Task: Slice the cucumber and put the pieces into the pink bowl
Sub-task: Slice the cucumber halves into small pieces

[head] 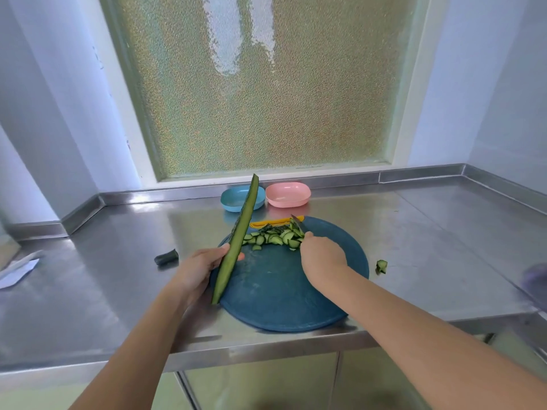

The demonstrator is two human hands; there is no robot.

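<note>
Left hand [201, 270] is wrapped round one long cucumber half [236, 241], thumb on the near side. It's held tilted up over the left edge of the round blue cutting board [296, 291], with the far tip poking up in front of the blue bowl [233, 199]. Right hand [321, 255] is closed on a knife [297, 224]; the handle is buried in the fist and the blade pokes out into the one pile of slices [275, 236] on the far part of the board.

Two bowls sit side by side at the back of the steel counter [429, 232]. The pink bowl [288, 194] is the right-hand one, with no slices in it that I can see.

Two loose bits sit off the board: a dark stub [166, 257] to the left and a stray piece [381, 266] to the right. There's a yellow thing [266, 223] behind the pile, maybe a peeler or a sheath, hard to say.
</note>
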